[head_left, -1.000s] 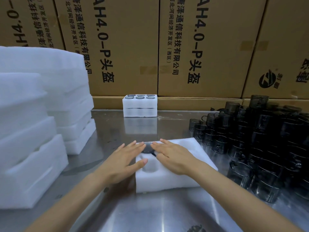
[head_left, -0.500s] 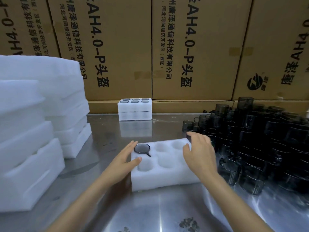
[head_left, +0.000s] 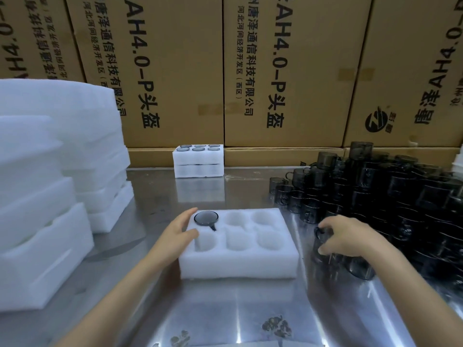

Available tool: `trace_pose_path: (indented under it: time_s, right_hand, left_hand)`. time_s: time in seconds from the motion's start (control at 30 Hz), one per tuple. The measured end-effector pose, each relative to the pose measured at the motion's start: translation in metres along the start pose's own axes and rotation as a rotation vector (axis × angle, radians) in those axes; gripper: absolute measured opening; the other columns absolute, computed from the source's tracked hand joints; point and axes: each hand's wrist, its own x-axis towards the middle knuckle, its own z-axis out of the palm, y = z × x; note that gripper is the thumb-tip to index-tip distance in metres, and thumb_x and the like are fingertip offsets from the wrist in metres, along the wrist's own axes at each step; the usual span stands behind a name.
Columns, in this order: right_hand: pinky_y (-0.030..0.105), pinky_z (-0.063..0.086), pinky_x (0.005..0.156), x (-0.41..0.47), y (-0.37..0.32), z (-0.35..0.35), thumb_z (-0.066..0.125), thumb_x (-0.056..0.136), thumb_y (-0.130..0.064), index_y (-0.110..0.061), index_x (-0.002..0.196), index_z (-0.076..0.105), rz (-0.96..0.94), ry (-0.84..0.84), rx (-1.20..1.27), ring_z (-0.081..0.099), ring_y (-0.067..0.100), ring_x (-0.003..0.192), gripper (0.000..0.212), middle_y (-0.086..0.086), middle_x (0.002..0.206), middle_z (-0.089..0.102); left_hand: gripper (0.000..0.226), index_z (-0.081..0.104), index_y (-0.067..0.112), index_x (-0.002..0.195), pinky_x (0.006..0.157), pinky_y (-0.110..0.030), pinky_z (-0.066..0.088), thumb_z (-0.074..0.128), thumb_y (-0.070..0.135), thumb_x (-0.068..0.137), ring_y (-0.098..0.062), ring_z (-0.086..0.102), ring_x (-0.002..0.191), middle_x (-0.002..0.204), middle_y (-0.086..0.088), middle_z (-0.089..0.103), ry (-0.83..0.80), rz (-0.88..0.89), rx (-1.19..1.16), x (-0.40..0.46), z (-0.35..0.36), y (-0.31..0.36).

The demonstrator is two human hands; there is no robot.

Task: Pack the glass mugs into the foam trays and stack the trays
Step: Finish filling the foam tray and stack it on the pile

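The left hand [head_left: 181, 230] lay flat against the white six-pocket foam tray [head_left: 239, 246], fingers straight. The right hand [head_left: 344, 236] curled round a smoky glass mug [head_left: 323, 244] at the edge of the heaped dark mugs [head_left: 390, 196]; pulling it out carelessly could have toppled its neighbours.

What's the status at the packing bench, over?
Left hand rests on foam tray, one mug seated. Right hand grips a loose mug beside the tray. Nothing blocking the empty pockets.
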Motion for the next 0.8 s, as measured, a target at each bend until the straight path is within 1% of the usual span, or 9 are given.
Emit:
trace_pose_path:
  time_s: [0.13,0.23,0.3,0.37,0.43,0.5,0.63,0.73,0.8]
  right_hand:
    - [0.026,0.043,0.058,0.002,-0.012,-0.013,0.062,0.077,-0.059,-0.03,0.131,0.049,0.002,0.293,0.149,0.056,0.019,0.082,0.063,-0.006,0.096,0.063]
    - [0.023,0.036,0.05,0.005,-0.035,-0.022,0.051,0.077,-0.071,-0.021,0.095,0.062,-0.007,0.441,0.249,0.056,0.018,0.068,0.055,-0.006,0.069,0.06]
    - [0.023,0.035,0.05,0.008,-0.054,-0.028,0.049,0.078,-0.07,-0.013,0.068,0.057,-0.007,0.483,0.241,0.056,0.02,0.06,0.059,0.0,0.061,0.059]
    - [0.022,0.03,0.05,0.01,-0.074,-0.035,0.048,0.077,-0.068,-0.012,0.06,0.053,-0.017,0.471,0.201,0.05,0.019,0.057,0.058,0.001,0.061,0.057]
    - [0.023,0.027,0.049,0.011,-0.095,-0.043,0.046,0.076,-0.068,-0.014,0.061,0.054,-0.05,0.452,0.154,0.046,0.018,0.057,0.056,0.0,0.064,0.055]
    - [0.024,0.026,0.05,0.01,-0.116,-0.046,0.042,0.074,-0.069,-0.018,0.063,0.054,-0.096,0.417,0.122,0.049,0.02,0.062,0.054,0.0,0.066,0.055]
    - [0.027,0.031,0.052,0.007,-0.136,-0.041,0.035,0.07,-0.082,-0.018,0.066,0.059,-0.144,0.308,0.236,0.057,0.022,0.075,0.068,-0.001,0.072,0.063]
    - [0.031,0.041,0.058,0.005,-0.121,-0.039,0.038,0.07,-0.086,-0.018,0.064,0.057,-0.27,0.202,0.409,0.058,0.021,0.076,0.071,-0.001,0.07,0.06]
    - [0.03,0.049,0.073,0.005,-0.11,-0.035,0.055,0.073,-0.075,-0.023,0.092,0.068,-0.439,0.029,0.596,0.062,0.014,0.093,0.057,-0.003,0.093,0.067]
  left_hand:
    - [0.056,0.044,0.016,0.138,0.1,-0.021,0.027,0.049,-0.004,0.086,-0.01,0.036,0.129,0.143,0.001,0.04,0.06,0.028,0.106,-0.002,0.01,0.003]
    - [0.057,0.043,0.015,0.138,0.093,-0.016,0.026,0.051,-0.003,0.084,-0.008,0.036,0.124,0.144,-0.001,0.037,0.093,0.023,0.142,-0.004,0.015,0.011]
    - [0.06,0.042,0.017,0.138,0.086,-0.008,0.029,0.056,-0.001,0.082,-0.003,0.035,0.12,0.143,0.003,0.036,0.108,0.064,0.15,-0.006,0.017,0.024]
    - [0.064,0.039,0.024,0.14,0.091,-0.007,0.028,0.062,0.008,0.082,-0.004,0.033,0.128,0.143,0.01,0.034,0.06,0.201,0.218,-0.008,0.02,0.042]
    - [0.07,0.035,0.029,0.142,0.102,-0.018,0.026,0.071,0.027,0.082,-0.003,0.028,0.133,0.142,0.016,0.034,-0.033,0.328,0.294,-0.01,0.028,0.066]
    - [0.075,0.039,0.031,0.139,0.1,-0.022,0.035,0.076,0.043,0.075,-0.001,0.036,0.126,0.134,0.02,0.042,-0.056,0.368,0.313,-0.009,0.04,0.087]
    - [0.051,0.056,0.028,0.111,0.074,-0.019,0.051,0.081,0.044,0.069,-0.003,0.062,0.095,0.102,0.016,0.065,-0.044,0.328,0.213,0.0,0.048,0.102]
    - [0.054,0.053,0.027,0.11,0.068,-0.015,0.05,0.083,0.04,0.068,-0.002,0.065,0.097,0.103,0.013,0.068,-0.163,0.229,0.006,0.003,0.035,0.088]
    - [0.06,0.05,0.026,0.111,0.07,-0.025,0.053,0.083,0.042,0.064,-0.001,0.064,0.099,0.102,0.016,0.07,-0.189,0.175,-0.065,0.003,0.029,0.081]
